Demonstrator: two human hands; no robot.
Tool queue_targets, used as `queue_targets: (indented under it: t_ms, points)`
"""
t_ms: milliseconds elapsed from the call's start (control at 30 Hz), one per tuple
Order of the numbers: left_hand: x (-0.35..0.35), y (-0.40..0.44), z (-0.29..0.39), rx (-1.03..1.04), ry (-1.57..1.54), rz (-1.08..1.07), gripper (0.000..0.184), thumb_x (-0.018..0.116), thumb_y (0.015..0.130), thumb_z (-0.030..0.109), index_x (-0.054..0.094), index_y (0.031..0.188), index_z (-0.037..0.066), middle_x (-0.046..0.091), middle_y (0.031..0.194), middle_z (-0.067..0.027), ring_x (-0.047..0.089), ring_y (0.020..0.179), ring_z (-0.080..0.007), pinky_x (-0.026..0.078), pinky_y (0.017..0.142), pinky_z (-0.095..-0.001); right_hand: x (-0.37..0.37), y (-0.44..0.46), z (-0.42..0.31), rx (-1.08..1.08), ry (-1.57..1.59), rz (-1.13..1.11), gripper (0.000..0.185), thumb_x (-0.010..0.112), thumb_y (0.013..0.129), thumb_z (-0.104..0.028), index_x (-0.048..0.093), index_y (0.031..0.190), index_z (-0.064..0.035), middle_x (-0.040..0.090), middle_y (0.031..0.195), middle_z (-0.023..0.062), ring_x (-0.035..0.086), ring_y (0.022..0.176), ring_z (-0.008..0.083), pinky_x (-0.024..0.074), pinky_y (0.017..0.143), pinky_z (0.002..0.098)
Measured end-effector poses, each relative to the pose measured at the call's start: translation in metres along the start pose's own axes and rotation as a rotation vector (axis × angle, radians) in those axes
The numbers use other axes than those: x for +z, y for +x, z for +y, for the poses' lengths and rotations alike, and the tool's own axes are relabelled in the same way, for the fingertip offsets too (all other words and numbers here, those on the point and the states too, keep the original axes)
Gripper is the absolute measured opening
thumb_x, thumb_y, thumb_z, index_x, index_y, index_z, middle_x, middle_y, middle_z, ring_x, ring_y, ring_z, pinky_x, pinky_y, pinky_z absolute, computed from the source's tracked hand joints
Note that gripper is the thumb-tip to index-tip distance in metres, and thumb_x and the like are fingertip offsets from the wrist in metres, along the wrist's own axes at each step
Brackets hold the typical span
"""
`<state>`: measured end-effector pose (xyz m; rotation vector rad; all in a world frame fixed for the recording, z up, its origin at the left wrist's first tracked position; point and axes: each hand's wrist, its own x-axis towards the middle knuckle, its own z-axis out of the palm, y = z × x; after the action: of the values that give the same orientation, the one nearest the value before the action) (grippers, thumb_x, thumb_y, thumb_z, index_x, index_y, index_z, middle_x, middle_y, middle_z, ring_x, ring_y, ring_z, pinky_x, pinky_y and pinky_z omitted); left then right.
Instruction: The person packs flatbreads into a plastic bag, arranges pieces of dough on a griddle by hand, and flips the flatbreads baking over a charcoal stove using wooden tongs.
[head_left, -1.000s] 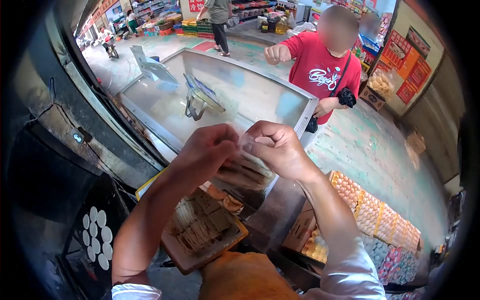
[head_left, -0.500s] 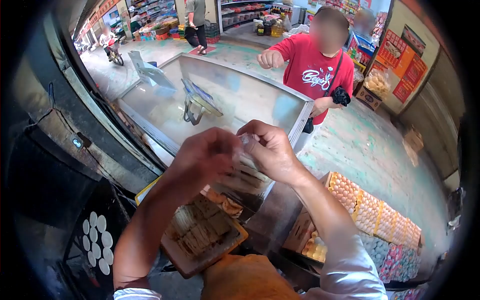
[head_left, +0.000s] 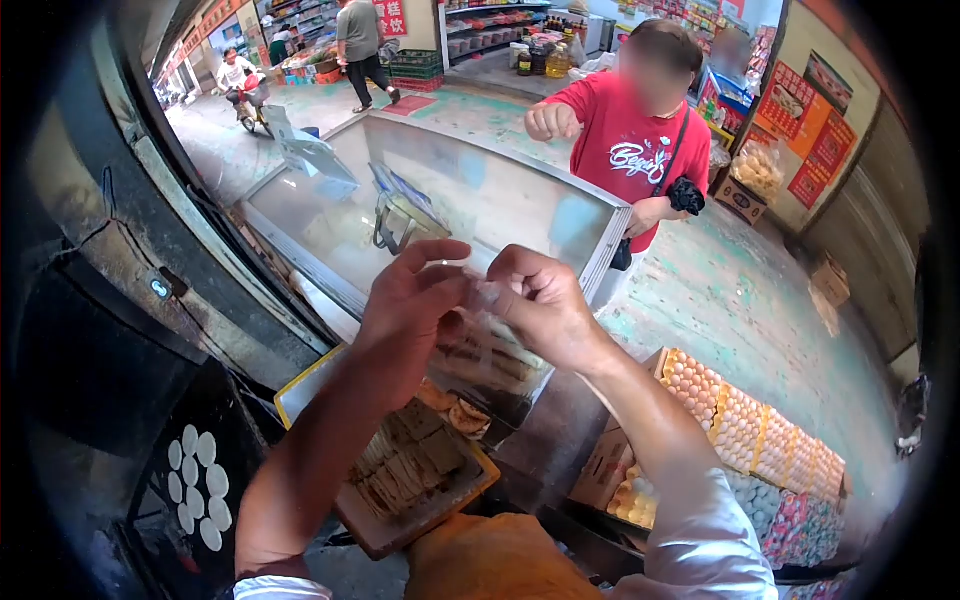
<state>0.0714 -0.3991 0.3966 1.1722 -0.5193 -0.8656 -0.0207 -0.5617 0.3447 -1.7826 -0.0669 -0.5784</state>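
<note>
My right hand (head_left: 548,308) pinches the gathered top of a clear plastic bag (head_left: 487,352), thumb against bent fingers. Pale, flat pieces with brown edges show through the bag as it hangs below my hands. On the bag's other side, my left hand (head_left: 412,300) has its fingers curled at the gathered top, with the upper finger raised; its exact hold is partly hidden. Under my left forearm is a brown tray (head_left: 375,535) with a yellowish rim. Rows of flat, brownish cut pieces (head_left: 410,465) lie in it.
A glass-topped case (head_left: 490,160) stands ahead, bearing a stand-like object (head_left: 408,208). A person in a red shirt (head_left: 625,135) stands beyond it. Egg trays (head_left: 740,420) fill the right side. Pale discs (head_left: 195,470) lie on a dark griddle-like surface at left.
My left hand's fingers have spread somewhat and its upper finger has risen. My right hand keeps its pinch. Behind, the motorbike rider has come closer and a walker has moved left.
</note>
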Motion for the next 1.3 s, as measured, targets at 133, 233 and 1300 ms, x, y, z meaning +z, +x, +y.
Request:
queue_targets:
  t_ms: [133, 233, 1300]
  points:
    - [0.006, -0.001, -0.014, 0.19, 0.136, -0.084, 0.041, 0.062, 0.088, 0.005, 0.048, 0.126, 0.008, 0.064, 0.094, -0.0046, 0.06, 0.079, -0.0115, 0.049, 0.066, -0.0311, -0.003, 0.001, -0.012, 0.001, 0.09, 0.075, 0.014, 0.063, 0.092, -0.005, 0.053, 0.083, -0.0049, 0.048, 0.07, -0.0083, 0.043, 0.065, -0.0004, 0.0341, 0.056, 0.0182]
    - [0.014, -0.005, -0.018, 0.355, 0.59, -0.016, 0.041, 0.062, 0.086, 0.002, 0.048, 0.124, 0.006, 0.063, 0.087, -0.0062, 0.061, 0.073, -0.0131, 0.051, 0.064, -0.0322, -0.005, 0.001, -0.016, -0.093, -0.221, 0.017, 0.014, 0.064, 0.091, -0.003, 0.053, 0.083, -0.0053, 0.048, 0.07, -0.0089, 0.044, 0.065, -0.0002, 0.0351, 0.057, 0.0181]
    - [0.004, 0.005, 0.016, 0.128, 0.389, -0.091, 0.032, 0.054, 0.085, 0.0, 0.046, 0.117, -0.001, 0.058, 0.1, -0.0084, 0.058, 0.093, -0.0129, 0.048, 0.08, -0.0265, -0.024, 0.007, 0.009, 0.221, 0.062, -0.163, 0.021, 0.065, 0.09, -0.009, 0.063, 0.104, 0.0053, 0.065, 0.094, 0.001, 0.056, 0.09, 0.008, 0.0474, 0.08, 0.0275]
